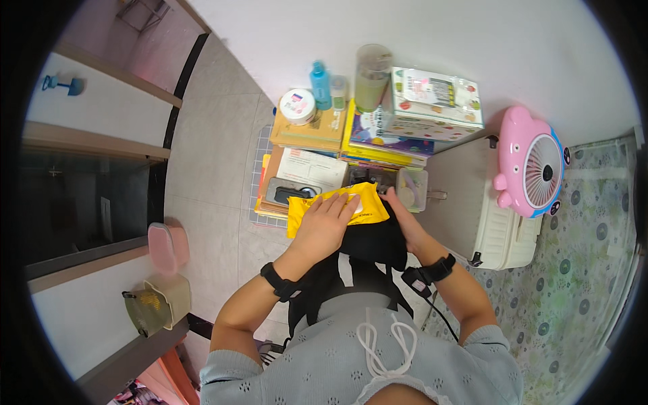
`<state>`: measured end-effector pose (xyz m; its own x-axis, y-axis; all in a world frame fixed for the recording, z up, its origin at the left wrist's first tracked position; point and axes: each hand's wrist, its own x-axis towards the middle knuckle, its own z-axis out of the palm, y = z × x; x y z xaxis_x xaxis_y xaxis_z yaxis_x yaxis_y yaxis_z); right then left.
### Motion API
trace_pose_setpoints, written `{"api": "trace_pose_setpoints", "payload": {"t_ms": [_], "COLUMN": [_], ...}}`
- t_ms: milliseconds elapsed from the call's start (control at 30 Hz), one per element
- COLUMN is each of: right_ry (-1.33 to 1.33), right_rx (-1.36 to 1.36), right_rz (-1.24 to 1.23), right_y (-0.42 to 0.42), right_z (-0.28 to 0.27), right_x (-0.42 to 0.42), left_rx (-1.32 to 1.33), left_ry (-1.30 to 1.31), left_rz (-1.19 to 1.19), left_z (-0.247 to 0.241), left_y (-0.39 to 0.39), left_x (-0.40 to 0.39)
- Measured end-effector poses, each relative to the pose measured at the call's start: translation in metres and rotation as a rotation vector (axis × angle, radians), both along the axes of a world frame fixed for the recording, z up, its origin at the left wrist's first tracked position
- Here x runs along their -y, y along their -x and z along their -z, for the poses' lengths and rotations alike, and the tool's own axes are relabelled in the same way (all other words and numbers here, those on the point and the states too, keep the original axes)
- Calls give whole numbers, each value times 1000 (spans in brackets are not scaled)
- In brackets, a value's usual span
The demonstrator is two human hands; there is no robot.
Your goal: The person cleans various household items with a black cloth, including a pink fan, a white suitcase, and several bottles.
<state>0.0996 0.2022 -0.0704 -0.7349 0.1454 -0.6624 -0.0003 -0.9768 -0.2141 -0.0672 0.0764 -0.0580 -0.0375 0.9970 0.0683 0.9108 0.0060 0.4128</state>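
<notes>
My left hand (324,228) lies palm down with its fingers spread over a yellow soft pack of wipes (372,205), partly covering its white lid. Beneath the pack is a black fabric item (372,243), which reaches towards my body. My right hand (405,223) is at the right side of the black fabric, its fingertips near the pack's right end; its palm side is partly hidden, so its hold cannot be made out. Beyond the pack are a grey tray with a black object (291,192) and a clear plastic box (412,190).
Stacked books (387,131) bear a white round jar (297,107), a blue bottle (320,86), a lidded tumbler (372,78) and a printed carton (435,106). At the right stand a cream suitcase (455,202) and a pink fan (511,147). Pink and beige bins (177,248) are at the left.
</notes>
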Motion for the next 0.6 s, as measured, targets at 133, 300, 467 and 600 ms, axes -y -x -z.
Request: {"api": "trace_pose_setpoints", "payload": {"t_ms": [133, 300, 467, 600], "right_ry": [-368, -342, -327, -596], "right_rx": [262, 244, 256, 429], "right_rz": [-121, 31, 104, 22], "right_y": [33, 50, 57, 70], "right_z": [18, 39, 58, 70], "right_x": [20, 38, 56, 70], "left_rx": [107, 417, 1978, 1929], "left_ry": [17, 123, 446, 334], "left_rz": [31, -434, -707, -725], "left_z": [8, 33, 86, 118], "left_y": [34, 97, 152, 154], "left_x": [25, 58, 71, 59]}}
